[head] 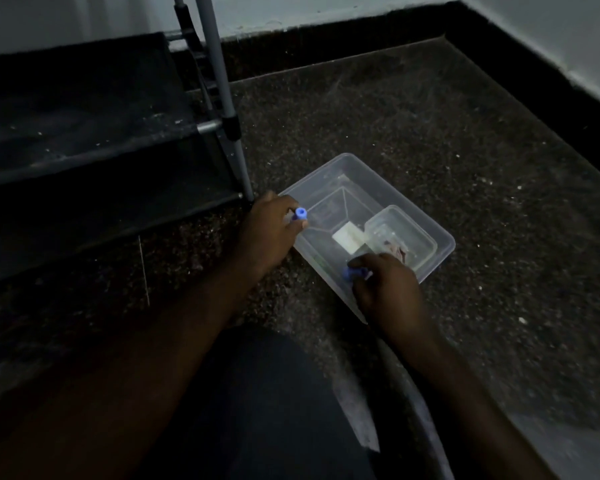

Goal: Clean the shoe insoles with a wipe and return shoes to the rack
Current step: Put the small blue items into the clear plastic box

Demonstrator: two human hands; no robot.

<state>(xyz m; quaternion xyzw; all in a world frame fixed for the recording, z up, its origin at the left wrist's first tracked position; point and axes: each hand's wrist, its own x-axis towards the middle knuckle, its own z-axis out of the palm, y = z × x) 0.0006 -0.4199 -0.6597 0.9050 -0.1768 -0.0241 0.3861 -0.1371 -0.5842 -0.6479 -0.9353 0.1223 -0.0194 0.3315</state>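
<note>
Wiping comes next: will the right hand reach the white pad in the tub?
Probably: the white pad lies uncovered just beyond the right hand, though that hand holds a blue piece.

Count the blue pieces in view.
2. One blue piece in the left hand, at the clear bin's left rim; the other in the right hand, at its near rim. More may be hidden.

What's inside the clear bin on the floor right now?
The clear bin holds a smaller clear container with something reddish inside, and a white pad beside it. The right hand covers the bin's near corner, so anything under it is hidden.
</note>
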